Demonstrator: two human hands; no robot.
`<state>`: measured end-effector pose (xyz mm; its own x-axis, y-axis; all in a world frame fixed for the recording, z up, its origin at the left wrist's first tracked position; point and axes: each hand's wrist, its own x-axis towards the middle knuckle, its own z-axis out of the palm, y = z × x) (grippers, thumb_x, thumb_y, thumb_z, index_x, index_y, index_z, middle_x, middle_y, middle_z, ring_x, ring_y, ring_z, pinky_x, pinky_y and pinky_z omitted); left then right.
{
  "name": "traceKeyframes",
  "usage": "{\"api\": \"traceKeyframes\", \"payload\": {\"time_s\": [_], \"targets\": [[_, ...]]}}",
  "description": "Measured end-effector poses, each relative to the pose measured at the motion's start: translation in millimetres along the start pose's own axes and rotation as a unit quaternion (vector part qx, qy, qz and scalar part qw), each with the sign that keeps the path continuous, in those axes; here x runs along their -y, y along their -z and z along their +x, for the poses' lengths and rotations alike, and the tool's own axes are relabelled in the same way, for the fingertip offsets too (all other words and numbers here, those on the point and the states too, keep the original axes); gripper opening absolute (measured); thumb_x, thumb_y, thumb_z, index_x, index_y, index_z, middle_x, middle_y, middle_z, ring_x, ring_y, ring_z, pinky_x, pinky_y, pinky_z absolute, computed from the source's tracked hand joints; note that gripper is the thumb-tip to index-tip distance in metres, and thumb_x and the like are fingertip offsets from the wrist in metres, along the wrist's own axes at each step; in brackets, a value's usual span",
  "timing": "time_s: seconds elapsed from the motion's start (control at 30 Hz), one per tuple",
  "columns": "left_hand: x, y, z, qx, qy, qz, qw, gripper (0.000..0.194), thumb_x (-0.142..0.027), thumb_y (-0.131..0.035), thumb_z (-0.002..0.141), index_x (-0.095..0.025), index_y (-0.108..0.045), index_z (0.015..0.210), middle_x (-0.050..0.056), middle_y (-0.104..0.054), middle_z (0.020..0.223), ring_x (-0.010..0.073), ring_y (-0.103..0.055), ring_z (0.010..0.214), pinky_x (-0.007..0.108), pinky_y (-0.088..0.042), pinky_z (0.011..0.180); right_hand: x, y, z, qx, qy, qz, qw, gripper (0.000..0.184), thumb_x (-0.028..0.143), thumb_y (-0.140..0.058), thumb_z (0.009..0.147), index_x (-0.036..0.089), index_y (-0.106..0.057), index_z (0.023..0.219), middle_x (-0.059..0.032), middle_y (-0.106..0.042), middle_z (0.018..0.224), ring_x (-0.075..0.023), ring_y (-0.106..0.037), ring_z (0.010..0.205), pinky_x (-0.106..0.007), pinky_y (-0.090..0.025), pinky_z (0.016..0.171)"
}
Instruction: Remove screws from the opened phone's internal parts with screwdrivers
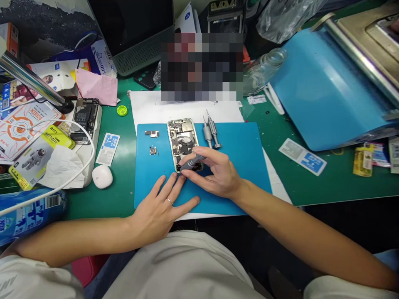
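Note:
An opened smartphone [185,141] with its inner parts bare lies on a blue mat [243,174]. My right hand [218,170] grips a grey screwdriver [192,162], tilted, its lower end at the phone's near edge; the tip itself is hidden by fingers. My left hand [168,199] rests flat on the mat with its fingers spread, fingertips just below the phone's near end. Two more grey screwdrivers [209,131] lie to the right of the phone. On the mat's left sit a small metal-plated part [152,133] and a small part [153,150] below it.
White paper [146,108] lies beneath the mat. At left are a second opened phone [84,118], a white rounded case [102,177], a white cable [92,145] and boxes. To the right are a glass jar [264,70], a blue sheet [324,91] and a yellow bottle [363,161].

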<state>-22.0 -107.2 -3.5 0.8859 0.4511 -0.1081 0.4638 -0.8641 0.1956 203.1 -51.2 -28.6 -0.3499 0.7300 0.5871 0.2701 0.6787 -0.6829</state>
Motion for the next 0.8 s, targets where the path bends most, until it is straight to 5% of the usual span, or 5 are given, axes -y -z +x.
{"api": "traceKeyframes", "payload": {"time_s": [0.8], "targets": [[2.6, 4.0, 1.4, 0.014, -0.026, 0.006, 1.0, 0.091, -0.025, -0.075, 0.086, -0.021, -0.027, 0.162, 0.029, -0.02, 0.169, 0.0464, -0.023, 0.157, 0.062, -0.023, 0.122, 1.7, -0.9, -3.5, -0.043, -0.07, 0.013, 0.997, 0.059, 0.018, -0.069, 0.094, 0.028, -0.041, 0.145, -0.0037, -0.071, 0.103, -0.0186, -0.075, 0.085, -0.033, -0.067, 0.073]]}}
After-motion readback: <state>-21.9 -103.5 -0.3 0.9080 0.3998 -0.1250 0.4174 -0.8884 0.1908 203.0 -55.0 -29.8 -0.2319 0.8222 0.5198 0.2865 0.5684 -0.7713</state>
